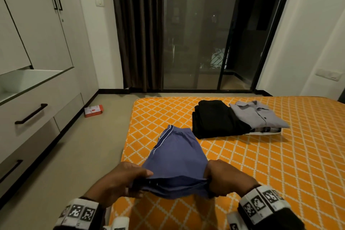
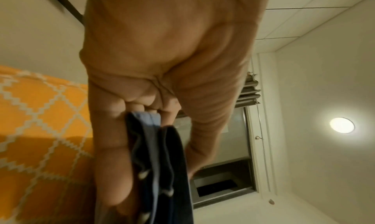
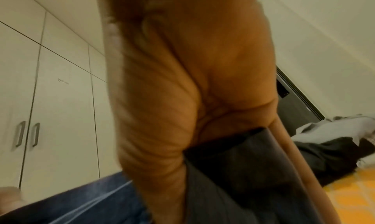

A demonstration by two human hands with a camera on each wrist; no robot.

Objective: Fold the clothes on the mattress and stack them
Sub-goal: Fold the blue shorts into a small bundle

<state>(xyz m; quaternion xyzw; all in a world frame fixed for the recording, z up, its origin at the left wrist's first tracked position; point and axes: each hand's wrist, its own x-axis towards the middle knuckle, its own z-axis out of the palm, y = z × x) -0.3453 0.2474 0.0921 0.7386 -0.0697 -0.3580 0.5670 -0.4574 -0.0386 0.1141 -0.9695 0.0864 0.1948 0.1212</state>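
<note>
Blue shorts (image 1: 177, 155) with a white side stripe lie folded lengthwise at the near left corner of the orange mattress (image 1: 280, 155). My left hand (image 1: 121, 179) grips their near edge at the left corner, and my right hand (image 1: 224, 179) grips it at the right corner, lifting that end off the mattress. In the left wrist view the fingers pinch the layered blue shorts (image 2: 158, 163). The right wrist view shows dark cloth of the shorts (image 3: 233, 179) clamped in the palm. Farther back lie folded black clothes (image 1: 216, 119) beside a folded grey shirt (image 1: 259, 114).
White wardrobe doors and drawers (image 1: 37, 99) line the left wall. A small red box (image 1: 93, 110) lies on the floor beside the mattress. A dark curtain (image 1: 138, 30) and glass sliding door (image 1: 205, 30) stand behind. The mattress's right half is bare.
</note>
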